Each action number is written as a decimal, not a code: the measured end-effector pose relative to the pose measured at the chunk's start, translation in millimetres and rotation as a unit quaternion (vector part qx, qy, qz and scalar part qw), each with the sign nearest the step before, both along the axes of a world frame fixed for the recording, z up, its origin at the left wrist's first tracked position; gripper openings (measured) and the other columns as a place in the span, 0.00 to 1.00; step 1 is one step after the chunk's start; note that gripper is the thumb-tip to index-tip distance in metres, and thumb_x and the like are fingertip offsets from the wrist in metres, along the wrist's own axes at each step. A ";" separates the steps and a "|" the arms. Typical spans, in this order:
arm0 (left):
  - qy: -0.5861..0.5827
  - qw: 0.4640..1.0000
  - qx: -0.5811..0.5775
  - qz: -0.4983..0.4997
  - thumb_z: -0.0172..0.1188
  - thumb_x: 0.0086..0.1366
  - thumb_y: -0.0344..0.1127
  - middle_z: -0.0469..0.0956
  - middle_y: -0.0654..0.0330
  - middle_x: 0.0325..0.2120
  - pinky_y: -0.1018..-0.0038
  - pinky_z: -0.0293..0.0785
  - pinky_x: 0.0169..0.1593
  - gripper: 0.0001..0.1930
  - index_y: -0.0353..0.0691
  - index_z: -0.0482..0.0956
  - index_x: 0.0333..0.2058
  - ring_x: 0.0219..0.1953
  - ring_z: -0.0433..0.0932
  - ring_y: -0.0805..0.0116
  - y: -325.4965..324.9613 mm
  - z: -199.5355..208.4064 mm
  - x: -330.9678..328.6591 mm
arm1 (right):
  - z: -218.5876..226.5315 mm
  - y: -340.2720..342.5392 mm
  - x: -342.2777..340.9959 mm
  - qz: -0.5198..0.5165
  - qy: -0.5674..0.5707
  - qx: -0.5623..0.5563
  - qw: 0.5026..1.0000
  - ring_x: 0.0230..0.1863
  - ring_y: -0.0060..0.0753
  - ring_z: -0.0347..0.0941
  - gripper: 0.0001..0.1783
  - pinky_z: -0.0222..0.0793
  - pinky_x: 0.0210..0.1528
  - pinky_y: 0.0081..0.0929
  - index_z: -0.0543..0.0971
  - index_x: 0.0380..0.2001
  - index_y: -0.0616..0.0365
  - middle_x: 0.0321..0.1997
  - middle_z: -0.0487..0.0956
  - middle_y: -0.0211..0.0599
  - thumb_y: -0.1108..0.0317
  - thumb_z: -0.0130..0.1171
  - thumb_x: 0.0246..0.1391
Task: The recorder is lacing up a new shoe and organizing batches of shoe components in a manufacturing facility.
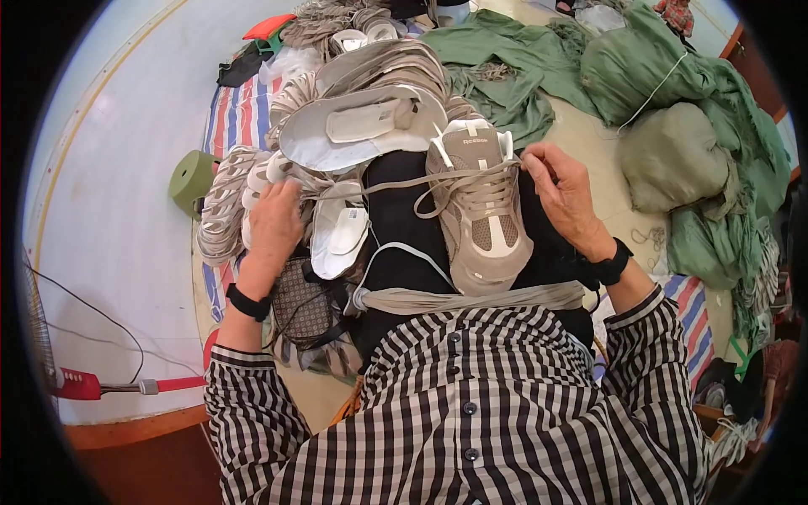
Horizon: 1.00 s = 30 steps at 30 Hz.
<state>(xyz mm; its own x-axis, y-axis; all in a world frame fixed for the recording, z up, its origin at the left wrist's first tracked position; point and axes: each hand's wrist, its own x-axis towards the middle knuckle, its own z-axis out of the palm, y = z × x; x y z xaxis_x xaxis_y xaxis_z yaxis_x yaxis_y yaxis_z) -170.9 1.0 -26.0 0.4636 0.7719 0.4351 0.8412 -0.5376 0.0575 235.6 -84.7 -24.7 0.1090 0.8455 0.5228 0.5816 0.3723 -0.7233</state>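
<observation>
A beige and taupe sneaker (486,210) rests on my lap, toe toward me, with its tongue standing up. Its shoelace (396,183) is threaded through the upper eyelets, and a long length runs left across my dark trousers to my left hand (276,220). The fingers of that hand are closed on the lace, partly hidden from above. Beside the sneaker's right collar, my right hand (562,189) pinches the lace near the top eyelets. A loop of lace hangs at the shoe's left side.
Stacked shoe uppers (295,135) with white linings lie ahead and left. Bundled laces (225,206) hang beside a green roll (192,181). More laces (471,300) lie across my lap. Green cloth sacks (673,160) fill the right, and a patterned bag (305,299) sits below my left hand.
</observation>
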 end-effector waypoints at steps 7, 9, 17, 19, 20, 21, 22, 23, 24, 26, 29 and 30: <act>-0.195 0.955 -0.103 -0.198 0.65 0.53 0.29 0.76 0.53 0.34 0.67 0.73 0.42 0.16 0.37 0.76 0.42 0.38 0.77 0.56 -48.9 24.3 140.5 | 11.8 10.1 -16.9 0.060 -0.095 -0.036 0.993 0.26 0.39 0.71 0.06 0.68 0.31 0.31 0.76 0.36 0.59 0.36 0.74 0.39 0.74 0.58 0.55; -0.197 0.951 -0.096 -0.219 0.65 0.52 0.30 0.74 0.54 0.34 0.66 0.73 0.42 0.16 0.38 0.77 0.41 0.39 0.76 0.55 -42.5 23.8 164.8 | 9.9 14.9 -15.7 0.060 -0.132 -0.032 0.989 0.29 0.42 0.71 0.04 0.68 0.33 0.34 0.75 0.34 0.59 0.33 0.72 0.40 0.74 0.57 0.55; -0.198 0.938 -0.172 -0.225 0.59 0.53 0.23 0.72 0.57 0.28 0.72 0.70 0.31 0.07 0.37 0.72 0.32 0.28 0.75 0.66 -29.2 18.0 178.6 | 0.4 22.0 -6.2 0.123 0.005 -0.109 0.986 0.25 0.31 0.69 0.03 0.65 0.30 0.29 0.73 0.32 0.62 0.26 0.72 0.37 0.74 0.56 0.56; -0.216 0.919 -0.262 -0.202 0.58 0.54 0.22 0.73 0.59 0.27 0.76 0.69 0.29 0.07 0.37 0.72 0.32 0.27 0.74 0.73 -27.4 22.1 176.3 | 1.0 24.0 -5.1 0.137 0.097 -0.167 0.972 0.25 0.18 0.66 0.03 0.64 0.29 0.22 0.72 0.31 0.61 0.23 0.71 0.27 0.75 0.55 0.57; -0.235 0.891 -0.346 -0.179 0.58 0.56 0.22 0.74 0.62 0.27 0.80 0.67 0.28 0.06 0.37 0.71 0.32 0.25 0.73 0.79 -26.0 24.1 176.2 | 2.3 24.3 -2.7 0.151 0.094 -0.140 0.974 0.25 0.18 0.66 0.03 0.64 0.29 0.22 0.72 0.31 0.61 0.23 0.71 0.27 0.75 0.55 0.57; -0.234 0.891 -0.346 -0.180 0.58 0.56 0.22 0.74 0.62 0.27 0.80 0.67 0.28 0.06 0.37 0.71 0.32 0.25 0.73 0.79 -24.5 25.8 176.0 | 4.0 24.2 0.1 0.169 0.128 -0.168 0.963 0.26 0.15 0.65 0.02 0.63 0.28 0.19 0.73 0.31 0.59 0.24 0.71 0.23 0.74 0.56 0.57; -0.286 0.848 -0.391 -0.214 0.58 0.57 0.22 0.75 0.63 0.28 0.82 0.67 0.28 0.06 0.37 0.72 0.33 0.26 0.73 0.81 -23.3 27.1 176.2 | 5.4 24.3 2.3 0.185 0.168 -0.192 0.949 0.26 0.11 0.64 0.02 0.62 0.27 0.16 0.73 0.31 0.58 0.24 0.70 0.20 0.74 0.56 0.57; -0.336 0.799 -0.434 -0.246 0.58 0.58 0.22 0.76 0.64 0.29 0.84 0.67 0.28 0.06 0.37 0.72 0.34 0.28 0.72 0.84 -22.2 28.0 176.2 | 6.7 24.1 4.2 0.184 0.160 -0.195 0.950 0.26 0.11 0.64 0.02 0.62 0.27 0.16 0.73 0.31 0.58 0.24 0.70 0.20 0.74 0.56 0.57; -0.335 0.799 -0.434 -0.248 0.58 0.58 0.22 0.76 0.64 0.29 0.84 0.67 0.28 0.06 0.37 0.72 0.34 0.28 0.72 0.84 -22.1 28.5 174.9 | 7.8 24.0 6.1 0.180 0.163 -0.210 0.947 0.26 0.10 0.64 0.02 0.62 0.26 0.14 0.73 0.32 0.57 0.25 0.71 0.19 0.73 0.56 0.57; -0.350 0.734 -0.546 -0.204 0.59 0.59 0.23 0.77 0.66 0.31 0.85 0.68 0.31 0.10 0.37 0.73 0.40 0.29 0.72 0.84 -23.0 29.2 169.9 | 10.6 23.3 11.4 0.175 0.166 -0.224 0.944 0.25 0.09 0.63 0.02 0.61 0.25 0.12 0.73 0.32 0.55 0.25 0.71 0.18 0.73 0.56 0.57; -0.327 0.775 -0.496 -0.218 0.60 0.58 0.23 0.77 0.66 0.32 0.85 0.69 0.35 0.13 0.37 0.76 0.43 0.31 0.73 0.84 -24.7 30.4 158.9 | 16.7 20.4 28.8 0.142 0.186 -0.192 0.953 0.24 0.09 0.63 0.03 0.61 0.24 0.11 0.73 0.33 0.55 0.25 0.71 0.18 0.72 0.57 0.56; -0.334 0.774 -0.489 -0.226 0.60 0.58 0.23 0.77 0.66 0.32 0.85 0.69 0.35 0.13 0.37 0.76 0.43 0.31 0.73 0.84 -24.9 31.5 154.6 | 22.5 18.2 42.6 0.111 0.196 -0.168 0.960 0.23 0.10 0.64 0.03 0.62 0.23 0.12 0.73 0.33 0.55 0.24 0.71 0.18 0.72 0.57 0.56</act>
<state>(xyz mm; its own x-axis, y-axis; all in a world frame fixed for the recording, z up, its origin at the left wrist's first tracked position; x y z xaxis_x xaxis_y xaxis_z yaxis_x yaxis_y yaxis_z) -16.3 -23.9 5.5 0.7063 0.7078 0.0055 0.1865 -0.1936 0.9632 278.1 -66.5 -2.3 0.0393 0.9842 0.1728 0.1737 0.1636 -0.9711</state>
